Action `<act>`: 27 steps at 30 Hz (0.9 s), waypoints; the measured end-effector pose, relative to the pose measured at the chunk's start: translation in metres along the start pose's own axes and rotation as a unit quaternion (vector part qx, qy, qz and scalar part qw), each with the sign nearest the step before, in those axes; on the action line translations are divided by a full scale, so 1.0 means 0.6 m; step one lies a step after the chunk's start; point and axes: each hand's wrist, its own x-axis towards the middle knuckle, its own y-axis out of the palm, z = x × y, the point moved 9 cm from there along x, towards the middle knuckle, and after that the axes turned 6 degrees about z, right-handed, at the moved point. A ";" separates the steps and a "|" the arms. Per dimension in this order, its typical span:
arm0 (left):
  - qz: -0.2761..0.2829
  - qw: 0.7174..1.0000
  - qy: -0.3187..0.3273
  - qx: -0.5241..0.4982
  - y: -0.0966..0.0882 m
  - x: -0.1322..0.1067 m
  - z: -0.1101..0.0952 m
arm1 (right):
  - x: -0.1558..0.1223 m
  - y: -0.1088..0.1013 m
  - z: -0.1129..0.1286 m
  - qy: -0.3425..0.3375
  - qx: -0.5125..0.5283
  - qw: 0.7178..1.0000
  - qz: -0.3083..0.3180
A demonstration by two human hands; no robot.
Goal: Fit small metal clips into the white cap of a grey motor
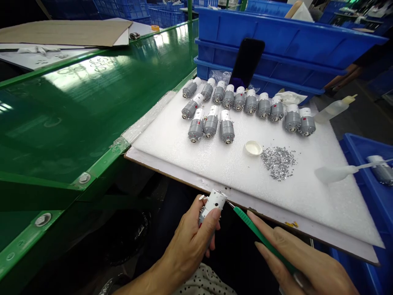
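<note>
My left hand (196, 231) is closed around a small white-and-grey cylindrical model (215, 200), holding it tilted just off the table's front edge. A black dot shows on its white section; the fingers hide much of the grey part. In my right hand (302, 254) is a slim green-handled tool (258, 232) with a thin metal point, which meets or nearly meets the white end of the model. Whether it is tweezers or another hand tool I cannot tell. On the white foam sheet (172, 143) lie a heap of tiny silvery pieces (278, 163) and a shallow white cap (253, 148).
Several similar models (227, 127) stand in rows on the foam. Behind them a dark phone (248, 61) leans against stacked blue crates (276, 41). Two squeeze bottles (334, 110) lie at the right, near a blue bin (362, 164). A green conveyor (123, 94) runs along the left.
</note>
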 end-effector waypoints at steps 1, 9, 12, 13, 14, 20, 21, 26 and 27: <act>-0.013 1.000 0.008 0.024 -0.002 -0.001 0.000 | -0.001 0.005 0.002 -0.013 -0.029 0.999 0.012; -0.046 0.997 0.012 0.067 -0.005 0.002 0.003 | -0.001 0.035 0.038 -0.171 -0.190 0.966 0.031; -0.051 0.997 0.008 0.049 -0.006 0.002 0.001 | 0.008 0.031 0.051 -0.187 -0.223 0.957 0.007; -0.050 0.998 0.007 0.033 -0.005 0.002 0.002 | 0.011 0.031 0.052 -0.188 -0.227 0.956 0.004; -0.046 0.999 0.003 0.011 -0.003 0.002 0.004 | 0.012 0.032 0.053 -0.190 -0.228 0.955 0.007; 0.015 0.989 -0.032 -0.140 0.018 0.000 0.019 | 0.002 0.036 0.044 -0.204 -0.260 0.943 0.022; 0.023 0.987 -0.039 -0.156 0.020 -0.001 0.019 | -0.001 0.038 0.043 -0.208 -0.269 0.940 0.031; 0.046 0.974 -0.066 -0.213 0.028 -0.012 0.013 | -0.012 0.031 0.043 -0.215 -0.281 0.935 0.034; 0.049 0.970 -0.072 -0.225 0.029 -0.014 0.013 | -0.014 0.025 0.043 -0.212 -0.283 0.935 0.025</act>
